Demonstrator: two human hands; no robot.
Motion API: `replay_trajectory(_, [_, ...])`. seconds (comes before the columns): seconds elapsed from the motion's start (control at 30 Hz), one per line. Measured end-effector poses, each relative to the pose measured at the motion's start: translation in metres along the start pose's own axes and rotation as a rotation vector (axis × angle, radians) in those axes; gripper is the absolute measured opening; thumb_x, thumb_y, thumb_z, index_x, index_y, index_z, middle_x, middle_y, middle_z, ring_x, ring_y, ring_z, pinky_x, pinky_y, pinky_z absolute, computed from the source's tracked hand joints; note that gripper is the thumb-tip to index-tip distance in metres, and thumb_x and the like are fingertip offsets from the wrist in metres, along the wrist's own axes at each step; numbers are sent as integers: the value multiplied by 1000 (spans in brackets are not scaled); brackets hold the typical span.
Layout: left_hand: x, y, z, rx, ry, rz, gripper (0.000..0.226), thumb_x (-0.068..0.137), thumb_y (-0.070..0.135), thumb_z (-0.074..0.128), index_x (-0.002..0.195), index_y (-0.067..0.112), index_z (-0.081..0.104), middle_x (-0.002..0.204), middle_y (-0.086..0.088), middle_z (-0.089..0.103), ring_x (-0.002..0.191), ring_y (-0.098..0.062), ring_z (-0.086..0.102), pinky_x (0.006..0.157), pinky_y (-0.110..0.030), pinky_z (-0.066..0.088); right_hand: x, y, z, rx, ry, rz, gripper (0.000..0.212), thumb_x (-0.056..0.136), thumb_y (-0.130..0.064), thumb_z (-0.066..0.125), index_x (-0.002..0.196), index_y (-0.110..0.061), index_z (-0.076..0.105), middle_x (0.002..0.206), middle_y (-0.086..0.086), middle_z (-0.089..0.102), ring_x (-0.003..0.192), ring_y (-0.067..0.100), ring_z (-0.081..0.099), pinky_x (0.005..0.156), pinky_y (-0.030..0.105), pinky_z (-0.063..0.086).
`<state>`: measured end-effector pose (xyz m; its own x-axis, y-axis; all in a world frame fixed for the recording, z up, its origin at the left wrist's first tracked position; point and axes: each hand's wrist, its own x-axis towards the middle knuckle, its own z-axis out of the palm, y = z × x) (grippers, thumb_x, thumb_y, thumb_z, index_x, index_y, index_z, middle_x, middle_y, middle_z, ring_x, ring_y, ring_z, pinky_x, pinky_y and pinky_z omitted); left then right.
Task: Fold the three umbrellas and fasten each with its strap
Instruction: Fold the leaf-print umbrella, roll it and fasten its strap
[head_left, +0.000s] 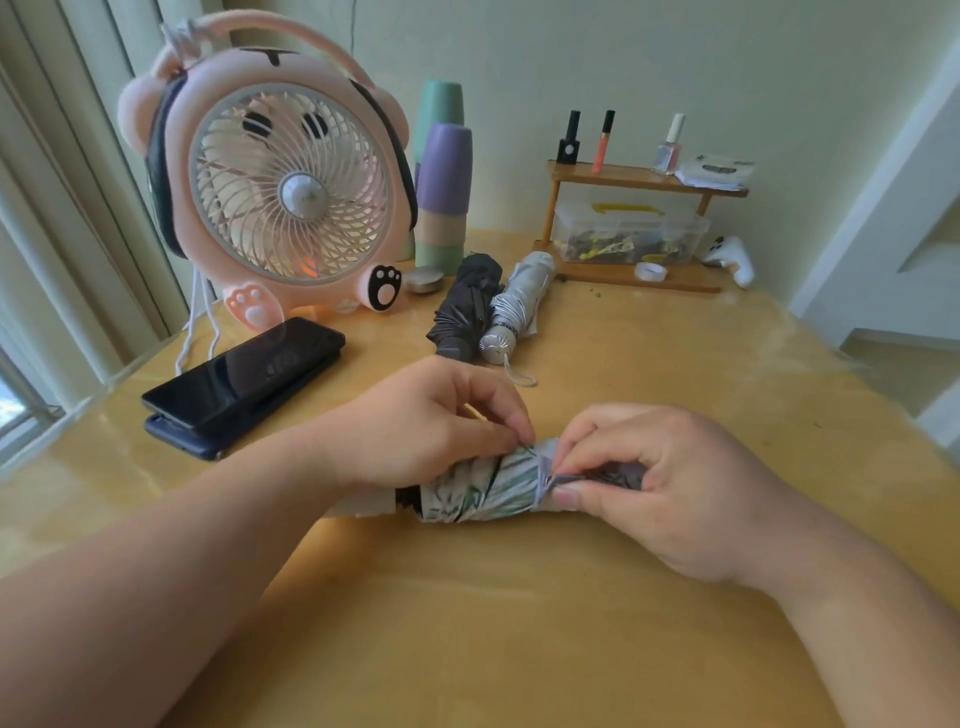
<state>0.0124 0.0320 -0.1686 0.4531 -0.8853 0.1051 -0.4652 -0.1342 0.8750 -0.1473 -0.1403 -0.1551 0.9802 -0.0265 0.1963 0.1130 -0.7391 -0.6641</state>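
Observation:
A folded umbrella with a green leaf print (483, 493) lies across the table in front of me. My left hand (431, 421) grips its left part, fingertips pinching the cloth on top. My right hand (654, 478) pinches the grey strap (545, 475) wrapped round the umbrella between thumb and forefinger. Farther back lie a folded black umbrella (467, 304) and a folded silver umbrella (519, 304) side by side, handles toward me.
A pink bear-shaped fan (280, 182) stands at the back left, with two stacked phones (244, 374) before it. Stacked cups (441, 192), a small wooden shelf (639, 182) with bottles and a clear box, a tape roll and a white controller line the back of the yellow table (493, 623).

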Motion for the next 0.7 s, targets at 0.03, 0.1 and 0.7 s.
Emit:
replay_trajectory(0.03, [1,-2,-1,-48,-5,-33,11,82,24,71,88,20,79,100,-15,72,90,-39,65,93,-58,49,0,1,0,-3,0,-1,16,83,-14,81,79,-29,78,92,-14,69,88,11,68,78,22,52])
replay_trajectory(0.1, [2,-4,-3,-130,-33,-80,15,82,26,73,92,16,79,99,-25,70,84,-34,59,84,-53,47,1,2,0,9,4,0,17,83,-13,81,79,-28,77,92,-13,69,88,13,67,78,22,52])
replay_trajectory(0.7, [0,6,1,-404,163,-181,60,88,57,49,99,2,71,85,-26,75,79,-30,69,84,-42,49,6,6,2,83,-29,32,17,80,-10,84,73,-24,78,87,-11,68,65,8,59,62,21,46])
